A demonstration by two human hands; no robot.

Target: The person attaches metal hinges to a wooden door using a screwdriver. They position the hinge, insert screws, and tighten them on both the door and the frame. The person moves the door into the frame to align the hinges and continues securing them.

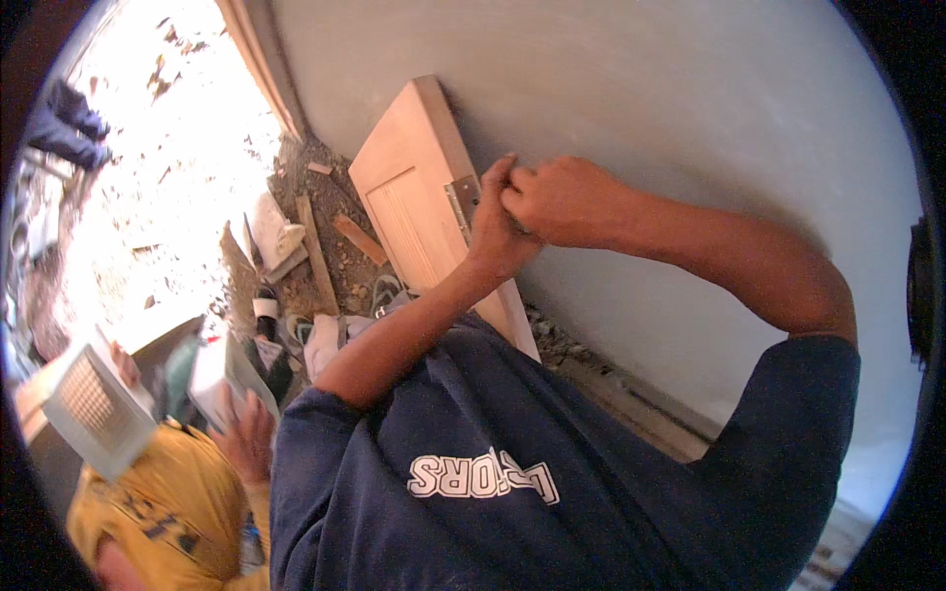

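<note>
A pale wooden door panel (404, 212) stands tilted beside the grey wall, with a metal hinge (460, 202) set on its long edge. My left hand (501, 227) is right beside the hinge, thumb and fingers drawn together. Pressed against it from the right is my right hand (564, 202), its fingers curled closed. Both hands meet just above the door's edge. Whatever sits between the fingers is hidden or too small to make out.
At the lower left a co-worker in a yellow shirt (172, 502) has a hand on a white box-like object (227, 379); a pale meshed panel (99, 404) is beside them. Wood scraps (315, 251) and rubble cover the ground. Another person's legs (69, 128) show outside.
</note>
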